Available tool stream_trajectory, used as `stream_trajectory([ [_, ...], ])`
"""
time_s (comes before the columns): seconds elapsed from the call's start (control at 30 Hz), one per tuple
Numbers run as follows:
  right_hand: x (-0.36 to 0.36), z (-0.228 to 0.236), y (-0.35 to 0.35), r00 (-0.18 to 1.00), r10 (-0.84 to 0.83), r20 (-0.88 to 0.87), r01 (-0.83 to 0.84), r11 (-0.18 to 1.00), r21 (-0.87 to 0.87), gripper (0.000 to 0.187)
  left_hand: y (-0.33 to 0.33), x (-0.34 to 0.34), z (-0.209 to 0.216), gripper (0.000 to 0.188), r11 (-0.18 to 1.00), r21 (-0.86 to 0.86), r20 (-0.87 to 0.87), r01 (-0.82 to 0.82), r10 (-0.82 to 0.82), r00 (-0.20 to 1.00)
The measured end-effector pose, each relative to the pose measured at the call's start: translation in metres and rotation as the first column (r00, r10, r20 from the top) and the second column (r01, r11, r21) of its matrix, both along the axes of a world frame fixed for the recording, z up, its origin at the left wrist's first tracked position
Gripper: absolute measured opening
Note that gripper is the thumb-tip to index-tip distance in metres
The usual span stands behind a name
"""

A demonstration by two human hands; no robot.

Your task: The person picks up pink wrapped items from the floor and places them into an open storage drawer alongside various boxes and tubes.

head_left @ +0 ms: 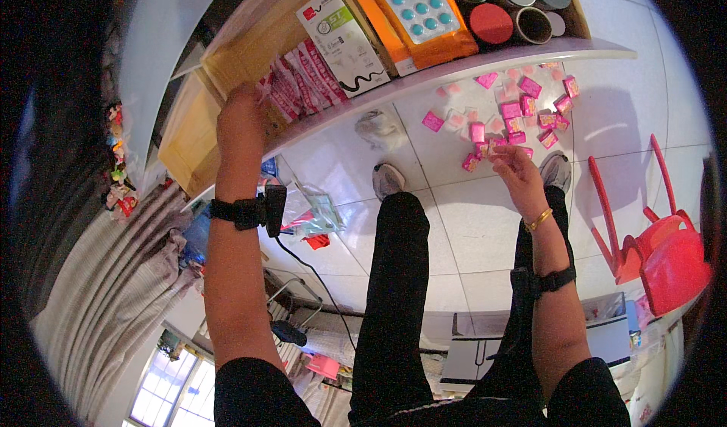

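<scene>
My left hand [244,103] reaches into the left part of an open wooden drawer [216,59]. It is beside a row of pink-and-white striped packets [303,78]; its fingers are mostly hidden, so its grip does not show. Lower on the right, my right hand [519,175] hangs above the floor with thumb and fingers drawn together. At its fingertips is a small clear-wrapped pink piece [496,145]. Beyond that hand, several small bright-pink wrapped cubes [512,110] lie scattered on the tiles, mixed with paler clear-wrapped ones [455,118].
The drawer also holds a white box [342,42], a blister pack with turquoise pills [422,6] on an orange packet, and several round jars [491,22]. A red chair [666,256] stands at right. Plastic packaging [322,211] lies on the floor; a curtain [98,268] hangs left.
</scene>
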State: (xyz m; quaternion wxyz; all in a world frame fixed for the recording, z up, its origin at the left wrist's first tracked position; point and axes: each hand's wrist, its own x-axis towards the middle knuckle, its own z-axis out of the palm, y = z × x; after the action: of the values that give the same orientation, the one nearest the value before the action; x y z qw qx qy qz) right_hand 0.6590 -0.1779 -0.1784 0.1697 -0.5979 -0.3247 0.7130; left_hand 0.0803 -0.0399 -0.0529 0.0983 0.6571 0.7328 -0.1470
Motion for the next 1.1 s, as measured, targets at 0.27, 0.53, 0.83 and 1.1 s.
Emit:
stream_trajectory([
  [0.27,-0.015,-0.004,0.019,1.000,0.021,-0.001,-0.021,1.000,-0.007,0.030,0.009,-0.023,-0.010,0.029,0.890,-0.408,0.154,-0.204,0.288,0.945],
  [0.53,-0.006,-0.013,0.029,0.999,0.036,0.019,-0.036,0.999,0.008,0.030,0.060,-0.014,-0.028,0.040,0.990,-0.141,0.223,0.014,0.018,0.975],
  [0.83,-0.015,-0.023,0.039,0.998,0.045,0.034,-0.045,0.999,0.000,0.031,0.106,-0.055,-0.118,0.069,0.926,-0.375,0.470,-0.045,0.232,0.852],
  [1.1,-0.002,-0.013,0.047,0.997,0.048,0.057,-0.047,0.999,-0.009,0.030,0.088,-0.021,-0.100,0.071,0.924,-0.374,0.511,-0.082,0.279,0.813],
])
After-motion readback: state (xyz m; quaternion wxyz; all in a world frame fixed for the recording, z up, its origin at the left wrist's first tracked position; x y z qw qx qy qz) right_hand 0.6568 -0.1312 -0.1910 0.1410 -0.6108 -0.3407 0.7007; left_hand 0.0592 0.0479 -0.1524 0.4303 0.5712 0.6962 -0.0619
